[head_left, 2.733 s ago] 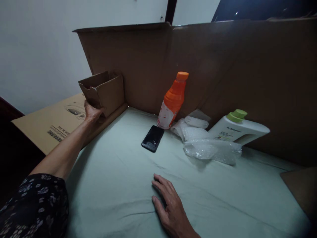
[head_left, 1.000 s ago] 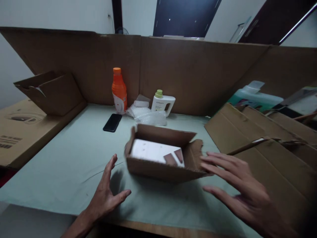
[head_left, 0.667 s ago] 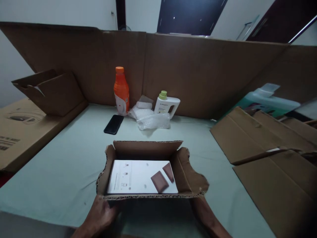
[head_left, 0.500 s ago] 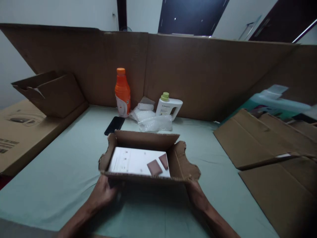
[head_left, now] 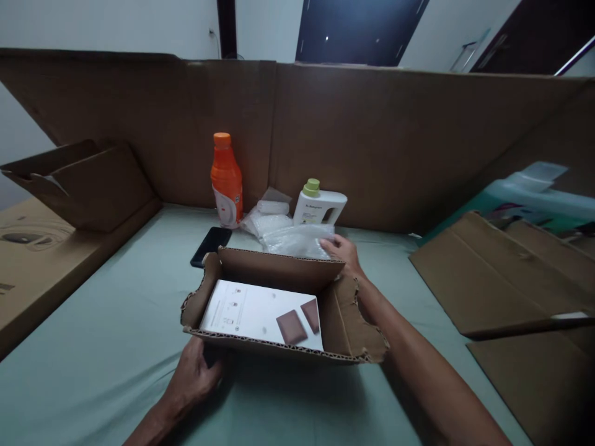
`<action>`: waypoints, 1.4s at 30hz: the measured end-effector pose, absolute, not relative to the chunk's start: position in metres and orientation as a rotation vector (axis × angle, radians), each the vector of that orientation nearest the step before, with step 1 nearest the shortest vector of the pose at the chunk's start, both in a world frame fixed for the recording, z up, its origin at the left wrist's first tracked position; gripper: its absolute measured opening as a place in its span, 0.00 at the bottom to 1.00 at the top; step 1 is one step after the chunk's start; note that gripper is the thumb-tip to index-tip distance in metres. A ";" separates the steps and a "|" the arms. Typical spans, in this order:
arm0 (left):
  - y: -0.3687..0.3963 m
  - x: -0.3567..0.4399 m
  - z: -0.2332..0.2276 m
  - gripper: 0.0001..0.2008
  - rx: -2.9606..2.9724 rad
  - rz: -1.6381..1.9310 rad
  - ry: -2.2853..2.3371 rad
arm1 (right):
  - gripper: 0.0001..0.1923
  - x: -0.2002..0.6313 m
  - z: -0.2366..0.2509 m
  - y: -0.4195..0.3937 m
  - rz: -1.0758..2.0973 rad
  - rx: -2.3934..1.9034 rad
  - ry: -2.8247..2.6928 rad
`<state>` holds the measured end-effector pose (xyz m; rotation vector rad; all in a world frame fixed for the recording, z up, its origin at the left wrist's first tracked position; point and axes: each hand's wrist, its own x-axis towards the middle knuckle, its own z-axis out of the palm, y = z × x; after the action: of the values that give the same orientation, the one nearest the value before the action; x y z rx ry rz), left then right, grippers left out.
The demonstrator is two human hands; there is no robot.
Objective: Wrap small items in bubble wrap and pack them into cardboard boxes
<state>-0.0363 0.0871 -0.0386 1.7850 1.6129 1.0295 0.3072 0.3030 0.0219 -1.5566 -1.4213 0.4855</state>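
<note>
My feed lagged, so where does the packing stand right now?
Done: open box sits on the table with a white sheet inside. In hand: left hand grips its near edge; right hand touches the bubble wrap. Left: orange bottle and white bottle stand outside the box.

Dim room. White walls (head_left: 116,28) behind a tall cardboard screen (head_left: 372,136). Dark window (head_left: 357,31) above; pale green sheet (head_left: 93,347) covers the surface.

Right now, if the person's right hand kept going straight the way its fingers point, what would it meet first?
The right hand points away and leftward, fingertips at the clear plastic bag, apparently already touching it. Beyond stands the white jug with the green cap, though depth is unclear.
</note>
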 end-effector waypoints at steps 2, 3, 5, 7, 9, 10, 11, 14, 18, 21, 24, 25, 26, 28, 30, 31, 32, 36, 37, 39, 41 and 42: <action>0.087 -0.036 -0.038 0.24 1.794 1.046 1.621 | 0.20 0.330 0.027 0.263 0.510 -1.585 -1.322; 0.086 -0.036 -0.038 0.25 1.788 1.054 1.631 | 0.22 0.345 0.030 0.236 0.525 -1.604 -1.267; 0.085 -0.037 -0.039 0.26 1.757 1.051 1.658 | 0.25 0.375 0.032 0.175 0.555 -1.644 -1.174; 0.084 -0.039 -0.040 0.26 1.710 1.018 1.700 | 0.24 0.403 0.032 0.111 0.697 -1.715 -1.148; 0.083 -0.041 -0.038 0.27 1.667 0.983 1.740 | 0.21 0.425 0.033 0.054 0.742 -1.848 -1.155; 0.083 -0.042 -0.037 0.26 1.649 0.970 1.752 | 0.21 0.433 0.035 0.030 0.666 -1.926 -1.153; 0.082 -0.042 -0.035 0.26 1.635 0.961 1.757 | 0.21 0.438 0.038 0.010 0.537 -1.996 -1.149; 0.079 -0.043 -0.027 0.26 1.599 0.959 1.764 | 0.23 0.433 0.049 -0.021 0.182 -2.069 -1.188; 0.071 -0.042 -0.019 0.28 1.559 1.009 1.721 | 0.21 0.379 0.048 -0.005 0.349 -1.816 -1.569; 0.067 -0.039 -0.015 0.28 1.506 1.053 1.648 | 0.32 0.326 0.034 0.026 0.628 -1.539 -1.814; 0.073 -0.032 -0.007 0.27 1.437 1.067 1.647 | 0.34 0.285 0.022 0.058 0.746 -1.383 -1.882; 0.078 -0.030 -0.004 0.27 1.417 1.079 1.664 | 0.33 0.275 0.020 0.068 0.756 -1.362 -1.874; 0.085 -0.027 0.000 0.27 1.402 1.099 1.683 | 0.32 0.268 0.018 0.078 0.761 -1.350 -1.854; 0.102 -0.023 0.005 0.29 1.393 1.150 1.703 | 0.32 0.263 0.017 0.097 0.777 -1.330 -1.827; 0.116 -0.023 0.007 0.29 1.414 1.173 1.690 | 0.33 0.271 0.019 0.109 0.752 -1.313 -1.854; 0.120 -0.024 0.005 0.29 1.432 1.165 1.676 | 0.32 0.281 0.020 0.112 0.706 -1.324 -1.875; 0.121 -0.026 0.003 0.29 1.450 1.149 1.662 | 0.29 0.293 0.022 0.111 0.641 -1.353 -1.890; 0.094 -0.041 -0.012 0.34 1.454 1.088 1.706 | 0.21 0.362 0.020 0.087 0.289 -1.613 -1.871; 0.083 -0.044 -0.015 0.35 1.450 1.077 1.737 | 0.23 0.378 0.016 0.081 0.176 -1.693 -1.869; 0.064 -0.045 -0.017 0.33 1.477 1.052 1.783 | 0.25 0.400 0.003 0.072 -0.039 -1.817 -1.898; 0.052 -0.042 -0.013 0.29 1.565 1.063 1.796 | 0.19 0.408 -0.011 0.068 -0.153 -1.854 -1.951; 0.048 -0.039 -0.010 0.27 1.632 1.089 1.798 | 0.16 0.407 -0.016 0.067 -0.163 -1.842 -1.976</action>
<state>-0.0390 0.0484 -0.0100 1.6318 1.7975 1.0893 0.4068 0.0672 -0.0156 -1.8418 -1.9761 -0.1634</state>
